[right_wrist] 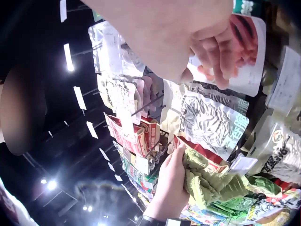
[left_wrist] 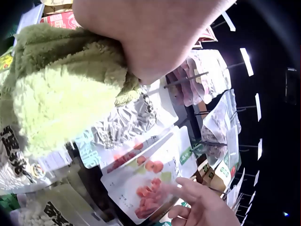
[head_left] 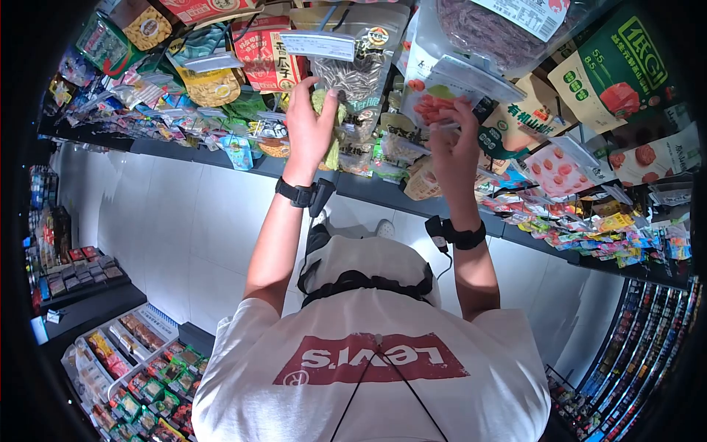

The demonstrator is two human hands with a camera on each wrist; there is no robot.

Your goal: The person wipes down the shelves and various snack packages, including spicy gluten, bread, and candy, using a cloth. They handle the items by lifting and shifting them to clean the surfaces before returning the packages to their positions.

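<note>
My left hand (head_left: 308, 125) is raised to a rack of hanging snack packets and grips a fluffy green cloth (left_wrist: 61, 94), pressing it against the packets below a clear bag of sunflower seeds (head_left: 357, 74). In the right wrist view the cloth (right_wrist: 207, 181) bunches under the left hand's fingers (right_wrist: 176, 165). My right hand (head_left: 453, 144) is up beside it, fingers curled on the lower edge of a white packet printed with red fruit (head_left: 434, 99). The left wrist view shows that packet (left_wrist: 146, 183) with the right hand's fingers (left_wrist: 181, 192) touching its front.
Packets hang close together on hooks with price tags along a dark shelf edge (head_left: 368, 188). More snack bags (head_left: 618, 66) crowd the right side. A low display of small packs (head_left: 140, 368) stands at lower left beside a white tiled floor (head_left: 184, 236).
</note>
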